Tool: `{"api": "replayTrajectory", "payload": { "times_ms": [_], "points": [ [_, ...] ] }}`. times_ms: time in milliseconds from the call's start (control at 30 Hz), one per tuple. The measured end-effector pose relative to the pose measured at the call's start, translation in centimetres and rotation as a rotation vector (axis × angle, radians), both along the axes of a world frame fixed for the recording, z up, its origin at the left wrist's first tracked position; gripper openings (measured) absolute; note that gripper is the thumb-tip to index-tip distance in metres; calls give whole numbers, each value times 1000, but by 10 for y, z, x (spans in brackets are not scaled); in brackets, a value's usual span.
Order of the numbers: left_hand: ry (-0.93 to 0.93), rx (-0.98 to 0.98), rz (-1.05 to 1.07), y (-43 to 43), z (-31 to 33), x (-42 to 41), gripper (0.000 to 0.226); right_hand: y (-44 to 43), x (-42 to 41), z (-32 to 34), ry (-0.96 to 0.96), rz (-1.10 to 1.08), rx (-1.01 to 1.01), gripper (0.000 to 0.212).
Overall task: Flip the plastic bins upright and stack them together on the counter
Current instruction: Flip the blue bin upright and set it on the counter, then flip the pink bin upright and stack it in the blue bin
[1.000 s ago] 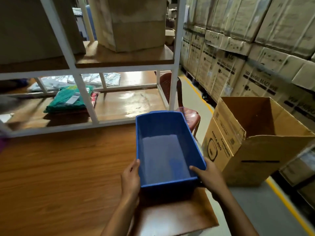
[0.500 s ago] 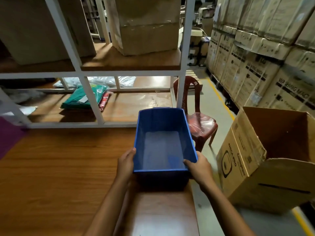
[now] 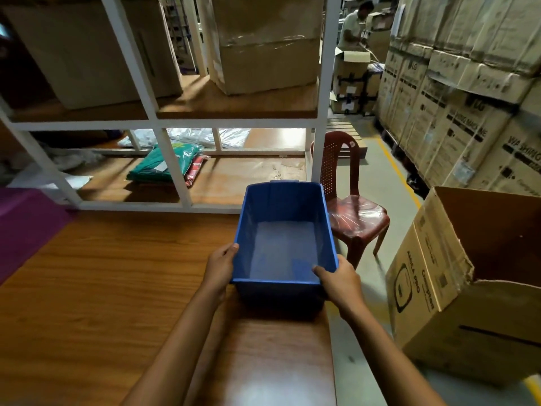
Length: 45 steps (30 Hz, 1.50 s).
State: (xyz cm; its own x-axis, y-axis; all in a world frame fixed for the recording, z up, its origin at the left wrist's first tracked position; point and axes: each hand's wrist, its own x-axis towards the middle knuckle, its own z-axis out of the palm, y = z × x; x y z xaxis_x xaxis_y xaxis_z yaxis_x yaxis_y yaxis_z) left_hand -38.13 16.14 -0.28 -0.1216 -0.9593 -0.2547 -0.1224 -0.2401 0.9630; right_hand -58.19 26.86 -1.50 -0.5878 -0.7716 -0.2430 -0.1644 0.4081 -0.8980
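A blue plastic bin [image 3: 282, 230] stands upright with its mouth up, near the right edge of the wooden counter [image 3: 117, 288]. It is empty inside. My left hand [image 3: 220, 266] grips the near left corner of its rim. My right hand [image 3: 339, 281] grips the near right corner. Whether the bin's base rests on the counter or hangs just above it I cannot tell. No other bin is in view.
A white shelf rack [image 3: 172, 171] stands right behind the bin, with folded clothes [image 3: 167, 165] and big cartons. A red plastic chair [image 3: 351, 209] and an open cardboard box [image 3: 474, 276] stand to the right. A purple cloth [image 3: 26, 224] lies at left. A person [image 3: 352, 23] works far back.
The view has lifted and swung left, so the shelf, the chair and the far aisle show more. Both hands keep the same grip on the bin's near corners.
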Motion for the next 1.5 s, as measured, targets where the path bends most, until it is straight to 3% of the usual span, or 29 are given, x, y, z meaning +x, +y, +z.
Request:
{"api": "replayTrajectory", "payload": {
  "times_ms": [67, 200, 333, 467, 633, 1000, 1267, 1500],
  "points": [
    [-36, -5, 12, 0, 3, -2, 22, 0, -4, -2, 69, 32, 21, 49],
    [-195, -146, 120, 4, 9, -2, 39, 4, -5, -4, 492, 98, 116, 71],
    [-372, -433, 152, 18, 25, 12, 47, 9, 10, 6, 718, 100, -106, 77],
    [-429, -697, 174, 47, 40, 39, 46, 25, 54, 25, 668, 153, -393, 71],
    [-446, -822, 198, 93, 38, 97, 50, 43, 125, 34, 595, 287, -563, 71],
    [-649, -807, 329, 142, -1, 306, 51, 33, 330, 20, 490, 677, -683, 72],
    [-748, -804, 495, 140, -10, 467, 50, -4, 493, 3, 412, 816, -792, 70],
    [-791, -828, 531, 117, -2, 553, 50, -37, 585, 8, 344, 895, -823, 70]
  ]
}}
